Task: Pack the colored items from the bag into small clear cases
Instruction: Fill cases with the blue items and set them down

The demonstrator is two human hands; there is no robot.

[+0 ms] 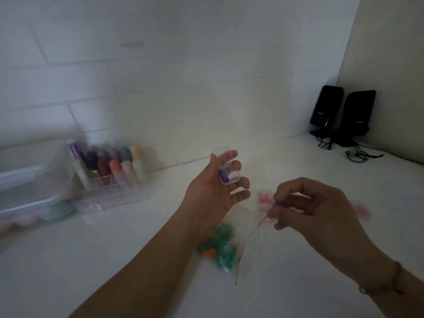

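My left hand (213, 191) holds a small clear case (227, 172) with its lid flipped up; one purple piece (223, 176) lies inside it. To the right, my right hand (307, 210) pinches a second small purple piece (278, 203) at its fingertips, a short way from the case. Below both hands a clear zip bag (246, 246) with a red seal strip lies on the white counter, holding green and orange items (220, 245). Blurred pink items (265, 198) lie on the counter behind my right hand.
A clear acrylic organiser (110, 177) with several coloured capped sticks stands at the left by the tiled wall. Beside it is a clear plastic box (29, 187), with pastel items (58, 211) in front of it. Two black speakers (341, 115) with cables stand in the back right corner.
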